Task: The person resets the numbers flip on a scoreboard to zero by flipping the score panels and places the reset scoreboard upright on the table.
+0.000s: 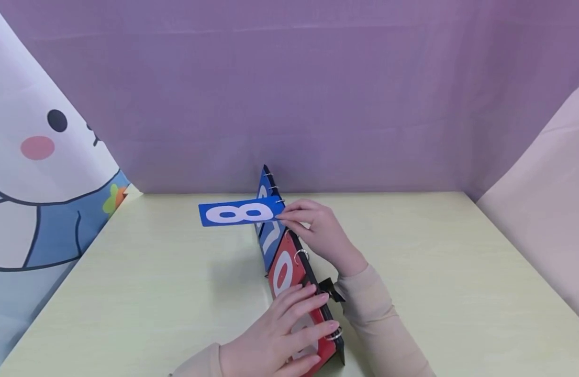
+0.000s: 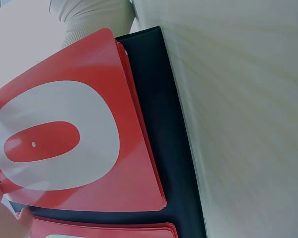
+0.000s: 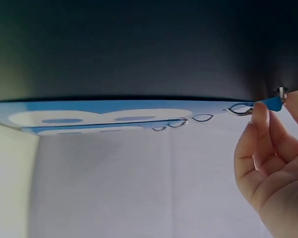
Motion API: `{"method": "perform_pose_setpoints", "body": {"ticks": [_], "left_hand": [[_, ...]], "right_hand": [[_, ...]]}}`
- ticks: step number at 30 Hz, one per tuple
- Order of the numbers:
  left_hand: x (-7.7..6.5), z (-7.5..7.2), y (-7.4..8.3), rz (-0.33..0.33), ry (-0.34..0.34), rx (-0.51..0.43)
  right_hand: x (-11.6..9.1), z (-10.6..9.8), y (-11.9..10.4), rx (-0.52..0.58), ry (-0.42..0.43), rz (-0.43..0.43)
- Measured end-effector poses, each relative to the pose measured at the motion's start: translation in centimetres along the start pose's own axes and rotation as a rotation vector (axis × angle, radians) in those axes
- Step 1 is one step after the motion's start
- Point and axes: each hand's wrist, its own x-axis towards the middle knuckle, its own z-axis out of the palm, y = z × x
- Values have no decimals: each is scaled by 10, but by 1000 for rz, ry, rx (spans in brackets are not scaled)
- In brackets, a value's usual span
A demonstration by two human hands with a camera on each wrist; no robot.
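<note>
Two-handed: pinching a blue 8 card (image 1: 237,212) by its ringed end with the right hand (image 1: 321,231), held out left of that grip; nearer the wearer, laying the spread left hand (image 1: 273,335) over red cards (image 1: 283,272).

A blue card (image 1: 240,212) printed with a white 8 shows beside blue cards (image 1: 270,242) with white figures and red cards (image 2: 54,141), one with a white 0, on a black board (image 2: 171,139) fitted with silvery rings (image 1: 302,255). Plain beige sleeves (image 1: 371,301) cross a pale yellow-green tabletop (image 1: 153,293) with a plain purple backdrop (image 1: 289,99) beyond. At left, a cartoon-print cloth (image 1: 16,104) carries a white figure with a black eye, pink cheek, blue clothing, dark outlines and an orange-and-green motif.
</note>
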Motion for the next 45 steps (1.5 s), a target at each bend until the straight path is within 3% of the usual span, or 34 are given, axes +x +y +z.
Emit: {"method": "perform_pose_setpoints", "body": {"ticks": [5,10,13,30,33,37,41,45], "left_hand": [[1,0,-1,29,30,23],[3,3,-6,116,111,83],[3,4,-8,147,144,100],[3,4,-7,120,126,79],[3,4,-7,121,131,80],[2,3,-5,92,107,52],[2,2,-4,51,68,23],[2,2,-3,39,56,22]], "right_hand": [[2,-1,-1,-55,-31,-122],[3,0,1,-62,-33,-206],[3,0,3,-50,-29,-196],[2,0,12,-5,-89,-116],[2,0,16,119,-89,-39],[0,1,29,411,7,170],[-1,6,47,797,129,437],[-6,12,70,1150,86,649]]}}
